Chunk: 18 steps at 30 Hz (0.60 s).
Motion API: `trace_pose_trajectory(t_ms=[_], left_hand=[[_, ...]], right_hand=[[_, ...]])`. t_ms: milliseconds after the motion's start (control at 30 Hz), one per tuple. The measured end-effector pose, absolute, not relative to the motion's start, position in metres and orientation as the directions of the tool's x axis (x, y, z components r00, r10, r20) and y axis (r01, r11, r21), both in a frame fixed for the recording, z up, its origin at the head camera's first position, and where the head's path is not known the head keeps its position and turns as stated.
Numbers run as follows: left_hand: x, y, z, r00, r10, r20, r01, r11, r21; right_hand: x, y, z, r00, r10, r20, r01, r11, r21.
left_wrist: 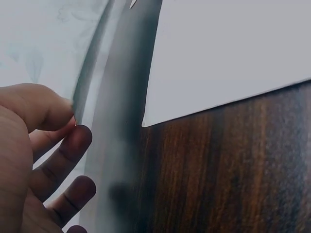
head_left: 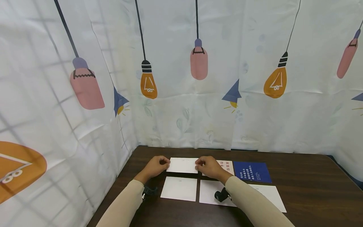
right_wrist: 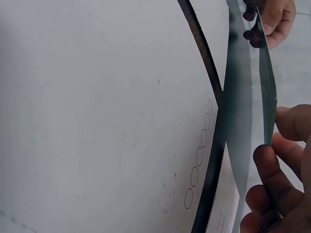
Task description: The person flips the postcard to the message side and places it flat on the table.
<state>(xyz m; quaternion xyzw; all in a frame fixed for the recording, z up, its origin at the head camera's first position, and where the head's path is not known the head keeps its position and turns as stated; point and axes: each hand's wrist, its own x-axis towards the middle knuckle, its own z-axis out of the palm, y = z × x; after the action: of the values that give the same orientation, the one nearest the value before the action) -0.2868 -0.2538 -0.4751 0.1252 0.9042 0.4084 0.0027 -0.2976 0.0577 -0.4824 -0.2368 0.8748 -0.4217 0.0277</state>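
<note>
A white card [head_left: 182, 165] is held just above the dark wooden table [head_left: 306, 189], one hand pinching each end. My left hand [head_left: 158, 165] pinches its left edge; in the left wrist view thumb and fingers [left_wrist: 73, 145] close on the card's thin edge [left_wrist: 90, 87]. My right hand [head_left: 205, 164] pinches the right edge; the right wrist view shows the card edge-on [right_wrist: 267, 97] between thumb and fingers [right_wrist: 267, 165], with the left hand [right_wrist: 272, 19] at the far end.
Two white cards [head_left: 179, 188] [head_left: 211, 192] lie flat in front of the hands, with a larger white sheet [head_left: 269, 192] to the right. A blue card [head_left: 251, 171] and a white card with red print [head_left: 227, 165] lie behind. Printed curtains [head_left: 181, 78] wall the table.
</note>
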Motion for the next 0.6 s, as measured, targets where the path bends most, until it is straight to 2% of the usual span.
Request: trace_pose_trajectory(t_ms=[600], left_hand=[[-0.286, -0.2521, -0.478, -0.987, 0.152, 0.045, 0.14, 0.703, 0.697]], right_hand=[[-0.2936, 0.0517, -0.4823, -0.884, -0.446, 0.141, -0.412, 0.602, -0.684]])
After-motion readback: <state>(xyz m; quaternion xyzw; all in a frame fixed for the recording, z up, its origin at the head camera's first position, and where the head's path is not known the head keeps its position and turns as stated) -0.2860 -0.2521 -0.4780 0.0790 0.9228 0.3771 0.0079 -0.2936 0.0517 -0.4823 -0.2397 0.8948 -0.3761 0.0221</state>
